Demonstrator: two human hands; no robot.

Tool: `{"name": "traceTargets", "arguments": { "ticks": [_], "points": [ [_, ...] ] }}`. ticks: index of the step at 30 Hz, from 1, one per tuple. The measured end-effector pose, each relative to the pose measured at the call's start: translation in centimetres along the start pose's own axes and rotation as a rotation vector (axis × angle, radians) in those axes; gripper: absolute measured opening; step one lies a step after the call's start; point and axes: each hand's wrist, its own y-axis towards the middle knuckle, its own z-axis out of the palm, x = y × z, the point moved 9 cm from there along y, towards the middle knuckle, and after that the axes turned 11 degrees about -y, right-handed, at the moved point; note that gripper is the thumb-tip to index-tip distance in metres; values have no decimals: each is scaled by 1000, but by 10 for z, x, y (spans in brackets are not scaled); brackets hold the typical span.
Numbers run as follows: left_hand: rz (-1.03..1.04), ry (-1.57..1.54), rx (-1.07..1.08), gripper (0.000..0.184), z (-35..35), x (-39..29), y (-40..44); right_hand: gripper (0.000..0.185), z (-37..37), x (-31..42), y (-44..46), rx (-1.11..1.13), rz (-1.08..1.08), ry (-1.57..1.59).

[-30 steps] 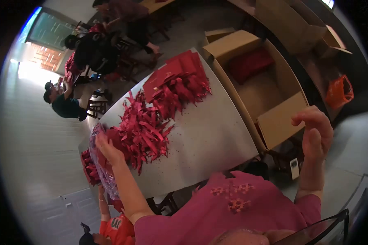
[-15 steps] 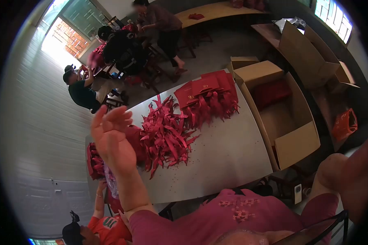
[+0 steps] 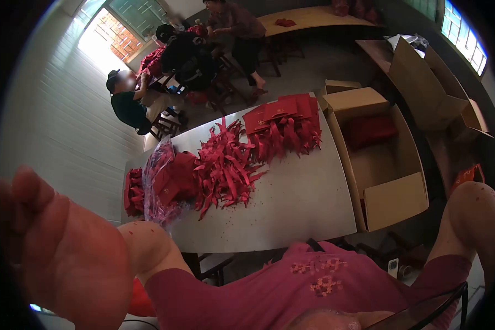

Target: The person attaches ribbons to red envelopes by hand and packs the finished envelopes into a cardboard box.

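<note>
My left hand is raised close to the camera at the left, its palm showing and nothing in it. Its fingers are apart and partly lost in the dark rim of the view. Red specks dot the bent arm behind it. My right arm is bent up at the right edge, and its hand is out of view. Beyond my left arm, a clear plastic bag lies against red paper bags on the metal table. A heap of red ribbons lies beside them.
More red bags with ribbons lie at the table's far end. An open cardboard box stands along its right side, with something red inside. Another tall box is behind. Several people sit or stand around a far table.
My left hand has swung from over the table toward the camera at the lower left. The plastic bag and red bags behind it now show more fully. The view has shifted slightly.
</note>
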Motion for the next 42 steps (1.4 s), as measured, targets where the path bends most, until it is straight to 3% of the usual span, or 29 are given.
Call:
{"name": "traceTargets", "arguments": {
  "ticks": [14,18,21,23,25,26,27,28,29,30,32,33,35,36,37,39,41,42],
  "points": [
    [37,83,136,61,74,-54,45,51,-46,19,-12,-33,-47,33],
    [71,113,119,54,64,-61,44,50,-48,21,-9,-40,-29,10],
    [22,185,-9,49,35,-38,16,50,-52,11,-23,-52,75,-5],
    [-212,325,-204,46,15,10,-41,49,-48,0,-52,-60,264,27],
    [-784,372,-245,42,26,89,-136,49,-29,-19,-122,-76,691,141],
    [-1162,388,-152,25,51,133,-204,49,1,-23,-176,-57,998,262],
    [-1296,131,-92,30,88,155,-288,49,46,-15,-237,10,1356,435],
    [-1572,-85,40,34,135,167,-376,49,95,12,-289,151,1627,623],
    [-1763,-186,180,38,179,166,-406,36,134,56,-327,417,1771,752],
    [-1739,-363,176,38,213,163,-441,35,167,104,-363,603,1913,886],
    [-1709,-541,174,38,242,165,-475,36,217,179,-401,757,1437,973],
    [-1816,-525,185,38,246,166,-486,36,217,180,-401,758,1434,973],
    [-1919,-500,193,38,248,167,-508,33,224,196,-418,762,1761,1314],
    [-1931,-585,90,37,250,164,-521,29,223,186,-411,824,1479,1252],
    [-1939,-669,-13,35,253,158,-527,29,224,182,-406,821,1476,1252],
    [-1863,-591,-74,32,252,151,-530,25,225,194,-422,1090,1757,1307],
    [-1788,-518,-138,29,246,148,-528,26,231,194,-432,1064,1729,1268],
    [-1601,-139,-71,26,225,147,-510,26,234,193,-436,1040,1704,1234]
  ]
}}
